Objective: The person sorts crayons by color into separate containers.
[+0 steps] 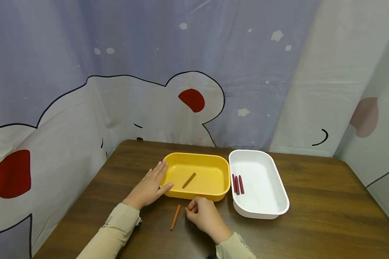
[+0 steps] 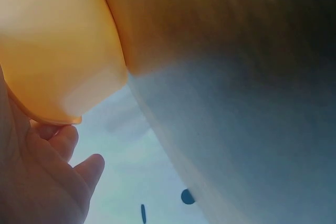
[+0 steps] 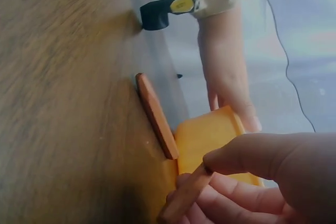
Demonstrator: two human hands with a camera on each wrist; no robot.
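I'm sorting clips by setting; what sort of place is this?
Perhaps a curtained tabletop workspace: a wood-grain table backed by cartoon-printed cloth, with a yellow tray on it.

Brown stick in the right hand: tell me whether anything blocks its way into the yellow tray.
Only the near wall of the yellow tray stands between the brown stick in the right hand and the tray's inside; lifting over it should suffice. The loose stick outside and the left hand are off to the left.
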